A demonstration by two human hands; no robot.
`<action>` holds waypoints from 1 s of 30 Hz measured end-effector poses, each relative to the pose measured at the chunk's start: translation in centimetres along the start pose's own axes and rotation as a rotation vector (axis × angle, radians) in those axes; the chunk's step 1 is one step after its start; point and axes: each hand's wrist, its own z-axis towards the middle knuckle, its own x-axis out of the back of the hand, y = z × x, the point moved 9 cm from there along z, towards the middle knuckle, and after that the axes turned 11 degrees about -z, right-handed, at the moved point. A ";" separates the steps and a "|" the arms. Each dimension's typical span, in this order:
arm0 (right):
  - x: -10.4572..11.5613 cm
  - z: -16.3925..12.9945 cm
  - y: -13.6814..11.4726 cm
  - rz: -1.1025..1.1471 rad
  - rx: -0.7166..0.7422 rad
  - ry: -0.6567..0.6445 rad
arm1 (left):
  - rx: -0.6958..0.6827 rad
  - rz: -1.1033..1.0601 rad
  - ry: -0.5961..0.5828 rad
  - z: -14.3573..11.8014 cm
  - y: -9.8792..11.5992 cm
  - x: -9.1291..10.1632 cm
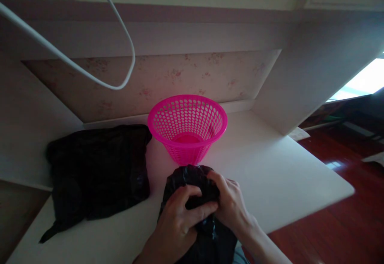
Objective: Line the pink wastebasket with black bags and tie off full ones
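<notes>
Black bag (192, 178): thin crumpled plastic, bunched into a lump at the near edge of the desk (270, 176), its lower part trailing off the edge toward the person. It sits just in front of the basket (187, 128), close to its base; whether the two touch cannot be told.

Left hand (180, 220): closed on the bag from the near left side, fingers (199, 210) curled across the front of the lump, thumb pressed along its top.

Right hand (229, 202): closed on the same bag from the right, fingers wrapped over its upper right side, knuckles up. The two hands meet over the lump, fingertips close together.

Basket: bright pink plastic, round, perforated wall, flared rim, upright, mouth open. Stands on the desk behind the bag, about midway along the back wall.

Pile (99, 172): more black plastic, flat and spread, lying on the desk left of the basket, one corner trailing toward the near left edge. Apart from both hands.

Desk: white, set into an alcove with pale flowered wallpaper (180, 74) behind.

Cable (90, 78): white, looping down in front of the wall, upper left.

Floor (345, 224): dark red wood, right of the desk.
</notes>
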 end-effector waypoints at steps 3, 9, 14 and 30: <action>-0.6 0.0 0.0 0.110 -0.001 -0.113 | -0.088 0.099 0.020 0.2 0.8 0.4; 0.2 0.2 1.5 0.537 -0.206 -0.220 | -0.155 0.096 0.013 0.0 0.6 1.0; -0.5 -0.8 2.9 0.827 -0.423 -0.287 | -0.176 0.112 0.008 -1.0 -0.1 1.4; -7.5 -2.0 16.1 0.445 -0.888 0.015 | -0.024 -0.035 -0.090 -9.4 -3.6 2.2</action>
